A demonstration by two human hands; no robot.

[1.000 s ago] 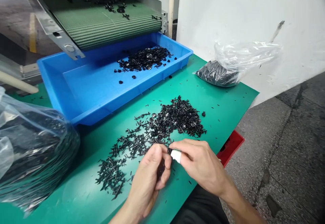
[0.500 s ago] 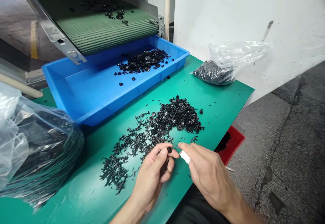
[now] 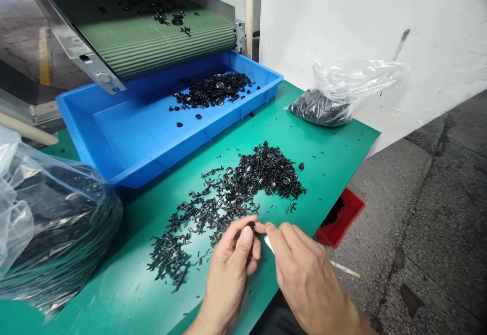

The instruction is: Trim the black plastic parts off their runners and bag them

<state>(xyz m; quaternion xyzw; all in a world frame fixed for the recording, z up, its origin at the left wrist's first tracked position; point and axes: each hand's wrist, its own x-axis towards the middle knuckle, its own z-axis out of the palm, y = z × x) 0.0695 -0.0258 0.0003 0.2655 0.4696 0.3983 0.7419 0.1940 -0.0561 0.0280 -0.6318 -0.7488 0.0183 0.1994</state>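
Observation:
My left hand [image 3: 234,261] pinches a small round black plastic part [image 3: 251,225] between thumb and forefinger, just above the green table. Close beside it on the right, my right hand [image 3: 304,264] is closed around a thin tool with a white handle [image 3: 269,244]. The tool's tip is mostly hidden by my fingers, and it seems to be at the black part. Right behind my hands lies a loose pile of small black plastic parts [image 3: 266,170], some round, some like thin branched sticks. More sticks [image 3: 171,256] are spread to the left of my left hand.
A blue tray [image 3: 152,165] with black parts sits under a green conveyor belt [image 3: 163,46]. Filled clear bags stand at left [image 3: 68,223] and at back right [image 3: 321,107]. Below the table's right edge is a red bin [image 3: 348,223]; a white wall [image 3: 342,15] rises behind.
My right hand has moved slightly left and down, closer to the black part. My left hand has turned a little, still pinching the part. The view has shifted slightly.

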